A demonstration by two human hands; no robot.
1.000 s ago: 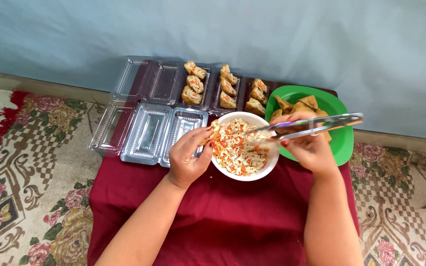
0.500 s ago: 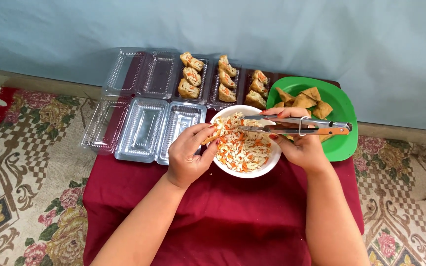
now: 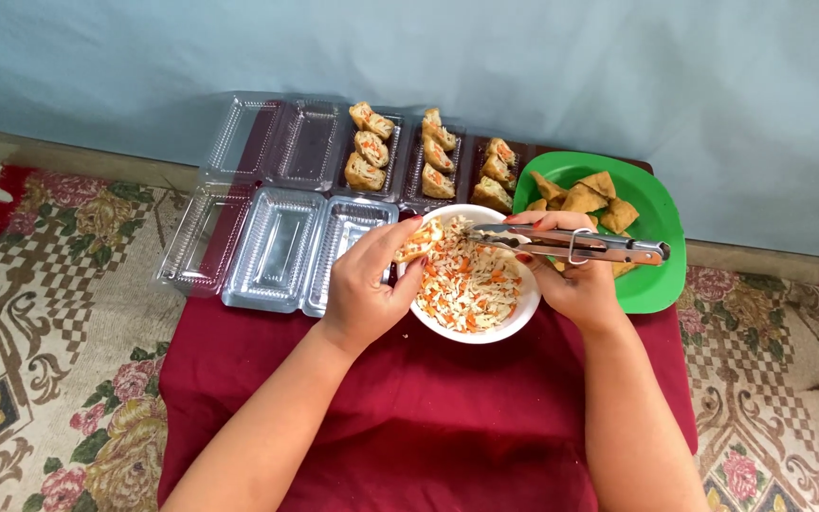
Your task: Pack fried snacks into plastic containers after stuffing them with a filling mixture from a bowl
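Note:
My left hand (image 3: pixel 369 280) holds a fried tofu piece (image 3: pixel 421 242) over the left rim of a white bowl (image 3: pixel 514 320) of shredded cabbage and carrot. My right hand (image 3: pixel 575 280) grips metal tongs (image 3: pixel 575 245) that lie across the bowl's top, tips pointing left at the tofu piece. Both hands are over a dark red cloth (image 3: pixel 428 417).
A green plate (image 3: pixel 661 223) with fried tofu stands to the right of the bowl. Clear plastic trays (image 3: pixel 277 246) lie at the left, several of them empty; three at the back hold stuffed tofu (image 3: pixel 370 147). A patterned rug (image 3: pixel 59 322) surrounds the cloth; a blue wall stands behind.
The tongs swung down from above the plate to lie level over the bowl. My left hand shifted to the bowl's rim with the tofu piece in its fingers.

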